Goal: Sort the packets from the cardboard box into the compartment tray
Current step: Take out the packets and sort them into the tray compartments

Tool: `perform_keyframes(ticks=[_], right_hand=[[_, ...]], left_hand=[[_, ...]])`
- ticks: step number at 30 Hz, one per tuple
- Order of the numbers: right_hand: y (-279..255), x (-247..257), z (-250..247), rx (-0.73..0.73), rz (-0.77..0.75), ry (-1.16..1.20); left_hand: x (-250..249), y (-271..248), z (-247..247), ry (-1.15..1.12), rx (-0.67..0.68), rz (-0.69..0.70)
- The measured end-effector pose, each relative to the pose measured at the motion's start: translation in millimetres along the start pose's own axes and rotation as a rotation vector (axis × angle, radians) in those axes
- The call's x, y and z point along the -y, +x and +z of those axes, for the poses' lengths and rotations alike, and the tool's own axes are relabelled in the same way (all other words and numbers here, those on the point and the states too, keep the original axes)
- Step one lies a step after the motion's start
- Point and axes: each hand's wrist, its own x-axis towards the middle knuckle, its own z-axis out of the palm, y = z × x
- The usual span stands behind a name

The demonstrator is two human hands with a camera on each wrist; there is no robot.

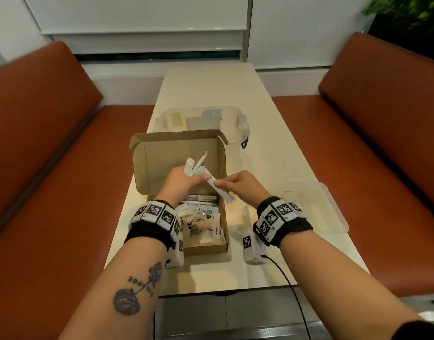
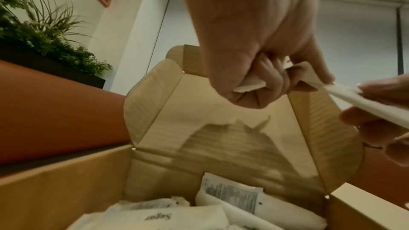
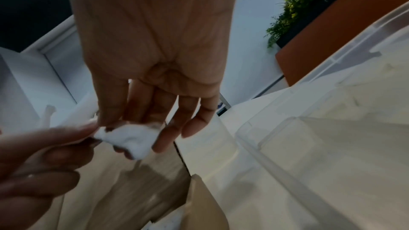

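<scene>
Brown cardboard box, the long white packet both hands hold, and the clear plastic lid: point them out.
Brown cardboard box (image 1: 147, 165): head view, inside of raised lid.
Long white packet (image 1: 223, 193): head view, lower end.
Clear plastic lid (image 1: 333, 204): head view, right rim.

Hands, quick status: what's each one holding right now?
Left hand: gripping a bunch of white packets above the cardboard box.
Right hand: fingers pinching one long white stick packet from that bunch.
</scene>
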Motion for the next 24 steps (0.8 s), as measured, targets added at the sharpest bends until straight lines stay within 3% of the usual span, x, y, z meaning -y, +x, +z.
perform_keyframes(ticks=[4, 9, 12, 18, 24], right_hand=[[-3, 2, -1, 0.056, -0.014, 0.094], [-8, -2, -15, 0.108, 0.075, 0.149], [-13, -10, -33, 0.061, 0.169, 0.075], [-20, -34, -59, -0.186, 0.312, -0.113], [-17, -47, -33, -0.072, 0.436, -0.42]], left_hand=[[-2, 3, 6, -0.042, 0.006, 0.0], [5, 5, 23, -0.064, -0.013, -0.002], [12, 5, 36, -0.076, -0.044, -0.005], [18, 8, 55, -0.098, -0.043, -0.037], [16, 15, 62, -0.088, -0.057, -0.043]])
